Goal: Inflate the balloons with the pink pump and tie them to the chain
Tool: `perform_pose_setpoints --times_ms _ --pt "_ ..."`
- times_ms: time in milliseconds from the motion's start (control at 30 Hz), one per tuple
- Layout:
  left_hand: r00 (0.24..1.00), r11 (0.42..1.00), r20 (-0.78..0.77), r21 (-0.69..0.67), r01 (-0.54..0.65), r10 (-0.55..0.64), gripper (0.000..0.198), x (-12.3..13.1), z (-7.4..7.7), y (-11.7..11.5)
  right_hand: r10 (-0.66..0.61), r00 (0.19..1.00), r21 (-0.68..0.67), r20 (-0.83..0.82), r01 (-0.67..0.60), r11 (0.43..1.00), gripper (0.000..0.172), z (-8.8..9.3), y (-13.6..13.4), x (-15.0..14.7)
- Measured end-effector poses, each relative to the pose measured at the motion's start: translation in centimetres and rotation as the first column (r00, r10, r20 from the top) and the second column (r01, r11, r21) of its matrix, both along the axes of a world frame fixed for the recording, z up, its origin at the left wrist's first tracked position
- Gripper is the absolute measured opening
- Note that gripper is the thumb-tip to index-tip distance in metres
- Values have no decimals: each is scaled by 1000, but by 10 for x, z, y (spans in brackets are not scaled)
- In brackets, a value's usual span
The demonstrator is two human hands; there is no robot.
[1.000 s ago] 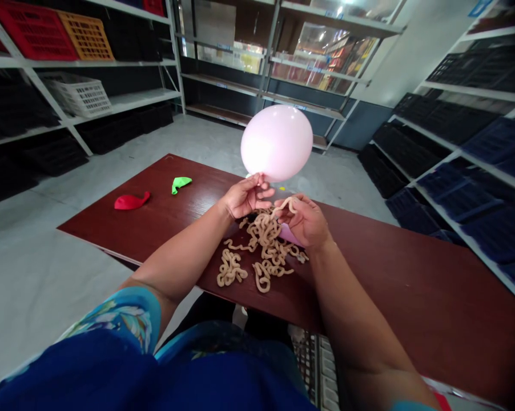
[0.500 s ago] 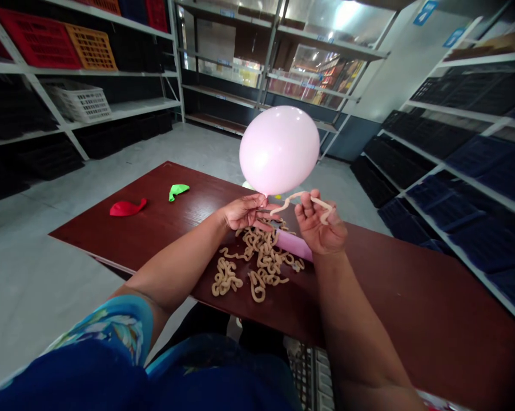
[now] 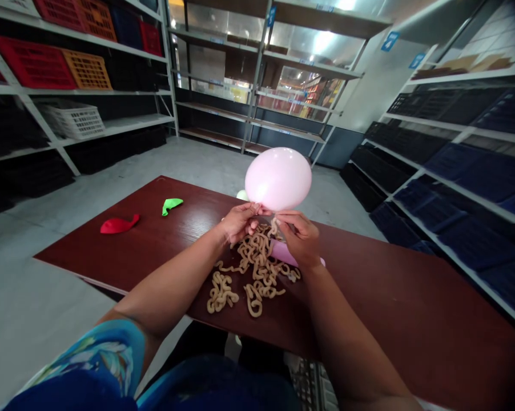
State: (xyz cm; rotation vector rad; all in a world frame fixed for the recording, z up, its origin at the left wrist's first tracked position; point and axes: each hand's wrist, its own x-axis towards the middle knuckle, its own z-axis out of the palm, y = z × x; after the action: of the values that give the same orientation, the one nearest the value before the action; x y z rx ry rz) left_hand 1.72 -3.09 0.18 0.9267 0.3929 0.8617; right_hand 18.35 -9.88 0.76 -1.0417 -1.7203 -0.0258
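An inflated pink balloon (image 3: 278, 178) stands up from my left hand (image 3: 241, 221), whose fingers pinch its neck. Close by on the right, my right hand (image 3: 298, 233) is closed on a beige string (image 3: 274, 227), which hangs below its fingertips near the neck. Both hands' fingertips nearly meet under the balloon; the exact contact there is hidden. Beneath them a heap of curly beige strings (image 3: 257, 260) lies on the brown table (image 3: 381, 297). Partly behind my right wrist is a pink tube-shaped thing (image 3: 283, 252).
A limp red balloon (image 3: 119, 225) and a limp green balloon (image 3: 171, 205) lie on the table's left part. A pale round thing (image 3: 242, 195) shows beyond the far edge. Shelves with a white basket (image 3: 80, 119) and dark crates (image 3: 463, 211) stand around.
My right hand has turned over and moved left to the balloon's neck, bringing the string with it. The balloon sits lower in view, and the camera has tilted up a little.
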Motion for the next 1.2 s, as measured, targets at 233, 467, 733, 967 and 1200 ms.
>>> perform_pose_setpoints --times_ms 233,467,733,967,1200 --pt "992 996 -95 -41 84 -87 17 10 -1 -10 -29 1000 83 6 28 996 15 -1 -1 -3" --pt "979 982 -113 -100 157 -168 14 13 -3 -12 -56 996 52 65 52 997 15 -1 -3 -3" --pt "971 965 -116 -187 186 -210 8 13 -2 -15 -125 971 87 204 109 990 10 -5 -3 -5" --pt "964 968 -201 -215 129 -173 4 13 -2 -13 -138 934 108 329 108 988 8 -6 -2 -5" --pt "967 961 -175 -236 141 -185 10 12 -2 -9 -129 919 104 372 97 990 11 -6 -2 -5"
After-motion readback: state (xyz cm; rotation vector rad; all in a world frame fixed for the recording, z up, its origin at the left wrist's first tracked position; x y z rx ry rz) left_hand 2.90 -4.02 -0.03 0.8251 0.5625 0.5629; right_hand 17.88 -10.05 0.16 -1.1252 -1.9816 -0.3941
